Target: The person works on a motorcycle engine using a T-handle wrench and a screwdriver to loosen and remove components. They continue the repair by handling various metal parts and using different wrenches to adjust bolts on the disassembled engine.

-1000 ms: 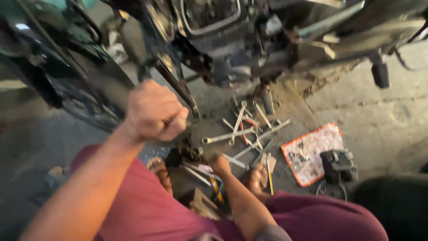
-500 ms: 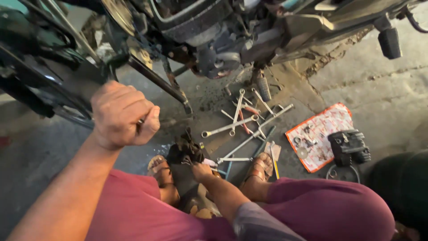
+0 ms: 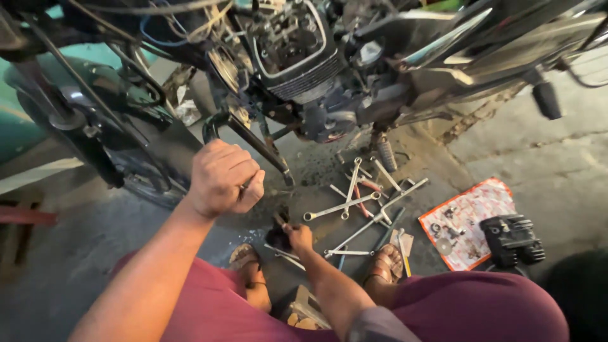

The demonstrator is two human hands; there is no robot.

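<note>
**Two hands at work beneath a stripped motorcycle engine**

The grey finned motorcycle engine (image 3: 297, 50) stands with its top cover off, the inner parts exposed, so the job looks mid-way: dismantling is done at the top, and nothing seen suggests reassembly has begun. A scatter of long silver spanners (image 3: 358, 206) lies on the stained concrete floor (image 3: 538, 164) just below the engine, and a black ribbed engine part (image 3: 512, 239) sits beside a red-and-white printed sheet (image 3: 465, 221) towards the floor's right side.

The left hand (image 3: 223, 178) is raised, forearm stretched forward, fingers curled into a tight fist around something thin that I cannot make out, close to the black bent frame tube (image 3: 250, 136). The right hand (image 3: 296, 235) reaches low between the sandalled feet, fingers closed on a small dark greasy part (image 3: 278, 235) resting near the floor.
</note>
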